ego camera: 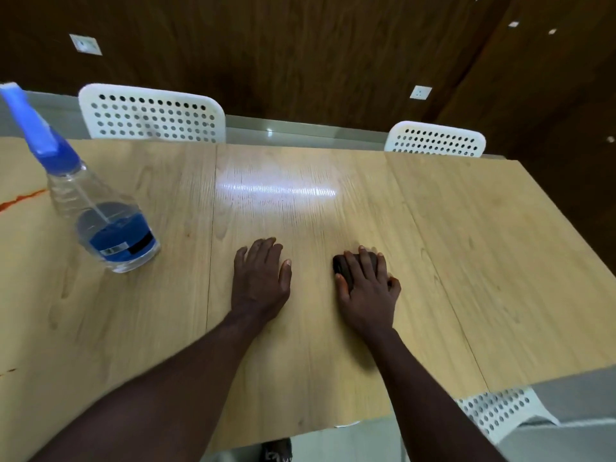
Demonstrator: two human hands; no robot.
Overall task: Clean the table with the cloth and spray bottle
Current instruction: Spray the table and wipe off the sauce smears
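Grip, R: we find the right hand cupped over a dark cloth. The fingers are laid across the top and bent lightly over the wad, and the thumb is against its 9 o'clock side. We log this as grasping the cloth and bearing it down on the table.

Grip, L: the left hand is released. It lies palm down, fingers straight and close together, flat on the wood, holding nothing. It sits at approx. 9 o'clock of the right hand, near but apart.

Task items: cloth is at mid-table, under the right hand. The spray bottle stands upright at approx. 10 o'clock of the left hand, well apart, untouched. It has a clear body, blue trigger head and blue liquid low in the base.

Count:
- Hands: 2
- Cloth: 1
- Spray bottle: 1
- White perforated chairs: 3. Two are along the far edge, one at 11 o'clock and one at 1 o'clock. The third is at the near corner, 4 o'clock.
- Wall sockets: 2 on the dark panelling, one at 11 o'clock and one at 1 o'clock.

Surface: we note 1 reddish streak at the table's 9 o'clock edge, beyond the bottle, and 1 patch of glare at 12 o'clock of the hands.
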